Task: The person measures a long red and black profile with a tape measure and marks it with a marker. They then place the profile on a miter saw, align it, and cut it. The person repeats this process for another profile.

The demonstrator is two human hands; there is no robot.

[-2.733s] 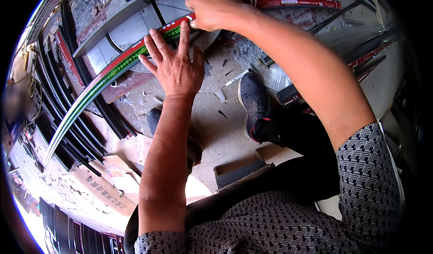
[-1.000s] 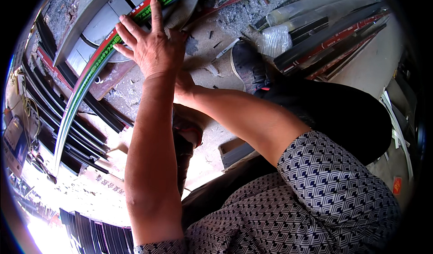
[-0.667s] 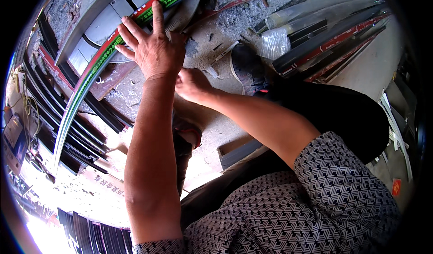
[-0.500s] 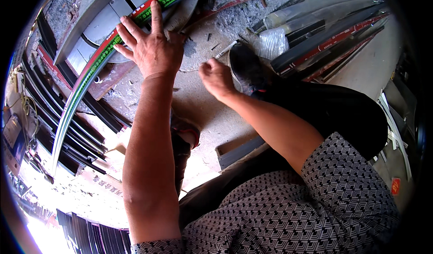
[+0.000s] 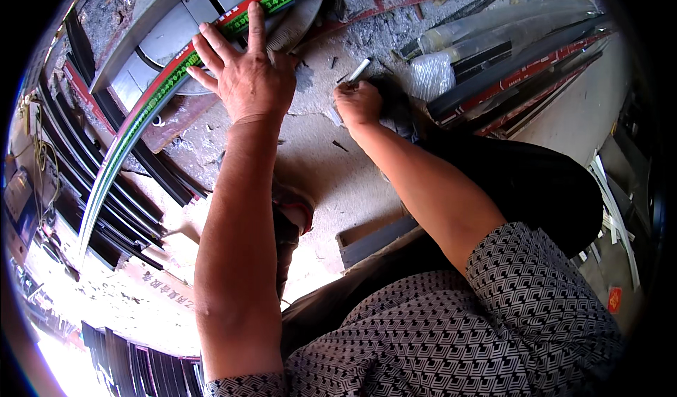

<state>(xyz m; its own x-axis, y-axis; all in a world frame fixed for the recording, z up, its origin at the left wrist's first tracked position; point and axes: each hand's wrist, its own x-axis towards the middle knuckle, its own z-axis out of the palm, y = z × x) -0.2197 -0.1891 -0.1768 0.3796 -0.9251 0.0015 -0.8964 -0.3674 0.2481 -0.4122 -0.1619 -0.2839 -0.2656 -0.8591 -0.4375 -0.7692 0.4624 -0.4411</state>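
My left hand (image 5: 255,85) lies with spread fingers on a long, thin profile strip (image 5: 147,111), which has red and green printed film along it. The strip rests across the grey metal bed (image 5: 189,17) of what looks like a mitre saw and runs down to the left, seeming curved. My right hand (image 5: 360,104) is low over the floor by my dark shoe (image 5: 400,108), its fingers closed on a short white stick (image 5: 360,69) that looks like a pen. A small pale piece (image 5: 336,117) shows beside the fingers. The fingertips are partly hidden.
Several black profile strips (image 5: 159,175) lie at the left. Plastic-wrapped profiles (image 5: 508,41) and a red-marked dark profile (image 5: 486,87) lie at the upper right. A dark open box (image 5: 377,245) stands between my legs. Thin white offcuts (image 5: 620,221) are at the far right.
My right hand has moved up and to the right, from bare floor to the white stick, which has tilted steeper. My left hand stays on the strip. The whole view has shifted slightly.
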